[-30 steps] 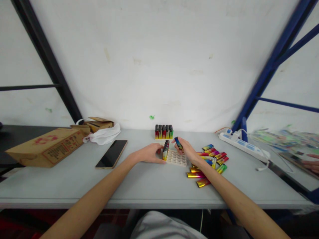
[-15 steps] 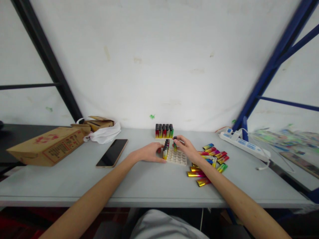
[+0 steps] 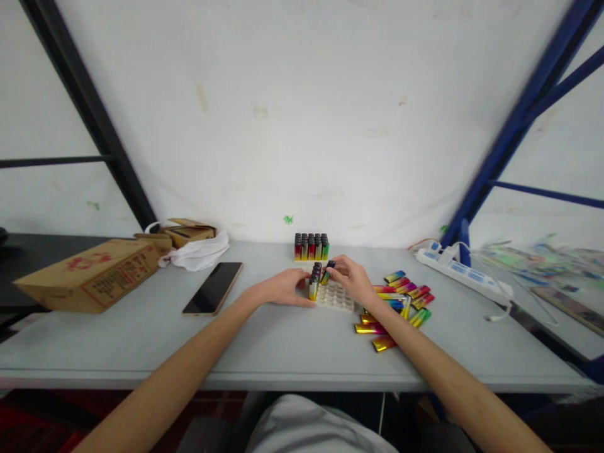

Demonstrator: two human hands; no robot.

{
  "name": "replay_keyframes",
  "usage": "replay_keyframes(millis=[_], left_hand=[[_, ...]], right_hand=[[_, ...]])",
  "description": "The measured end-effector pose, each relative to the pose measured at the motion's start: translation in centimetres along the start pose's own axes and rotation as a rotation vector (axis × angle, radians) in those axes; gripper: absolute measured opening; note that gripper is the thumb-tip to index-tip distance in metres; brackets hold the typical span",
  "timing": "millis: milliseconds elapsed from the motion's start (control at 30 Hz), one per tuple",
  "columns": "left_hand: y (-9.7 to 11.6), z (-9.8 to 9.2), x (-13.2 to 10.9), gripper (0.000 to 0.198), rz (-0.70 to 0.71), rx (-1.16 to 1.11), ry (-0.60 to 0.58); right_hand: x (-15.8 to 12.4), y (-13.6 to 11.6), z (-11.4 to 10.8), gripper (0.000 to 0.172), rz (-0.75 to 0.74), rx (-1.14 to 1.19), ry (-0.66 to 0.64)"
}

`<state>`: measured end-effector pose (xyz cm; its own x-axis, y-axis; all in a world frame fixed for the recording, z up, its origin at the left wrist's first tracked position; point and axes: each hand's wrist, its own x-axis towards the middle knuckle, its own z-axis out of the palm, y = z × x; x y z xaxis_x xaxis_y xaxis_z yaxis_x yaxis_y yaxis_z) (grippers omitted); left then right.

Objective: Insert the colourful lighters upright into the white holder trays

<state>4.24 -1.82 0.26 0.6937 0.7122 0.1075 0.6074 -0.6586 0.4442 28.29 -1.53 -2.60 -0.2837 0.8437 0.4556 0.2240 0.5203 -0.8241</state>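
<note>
A white tray of round holes (image 3: pixel 336 297) lies on the table between my hands. A row of upright lighters (image 3: pixel 314 286) with black tops fills its left side. My left hand (image 3: pixel 285 287) grips the tray's left edge, thumb by the near corner and fingers farther back. Between the thumb and fingertips of my right hand (image 3: pixel 352 278) is a lighter (image 3: pixel 326 275) with a black top and a yellow-green body. It leans over the holes beside the row; its lower end is hard to make out. Several loose shiny lighters (image 3: pixel 384 343) lie under and beside my right forearm.
Behind the tray stands a block of upright lighters (image 3: pixel 311 248). To the left are a phone (image 3: pixel 213 289), a white plastic bag (image 3: pixel 201 251) and a cardboard box (image 3: pixel 94 270). A power strip (image 3: pixel 462 274) with cables lies at right. The table's front edge (image 3: pixel 302 381) runs before me.
My right hand has brought the lighter slightly left, toward the standing row, and the lighter now tilts. My left hand stays at the tray's edge.
</note>
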Motion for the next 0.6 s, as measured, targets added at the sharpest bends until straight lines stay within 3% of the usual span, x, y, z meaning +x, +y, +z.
replay_keyframes(millis=[200, 400, 600], left_hand=[[0.2, -0.2, -0.1, 0.051, 0.002, -0.008, -0.006], [-0.1, 0.0, -0.1, 0.055, 0.005, -0.013, 0.003], [0.0, -0.1, -0.1, 0.055, 0.013, 0.002, 0.005]], right_hand=[[-0.1, -0.4, 0.0, 0.022, -0.066, -0.198, -0.015], [-0.1, -0.7, 0.1, 0.012, -0.07, -0.213, -0.082], [-0.1, -1.0, -0.3, 0.019, -0.042, -0.227, -0.139]])
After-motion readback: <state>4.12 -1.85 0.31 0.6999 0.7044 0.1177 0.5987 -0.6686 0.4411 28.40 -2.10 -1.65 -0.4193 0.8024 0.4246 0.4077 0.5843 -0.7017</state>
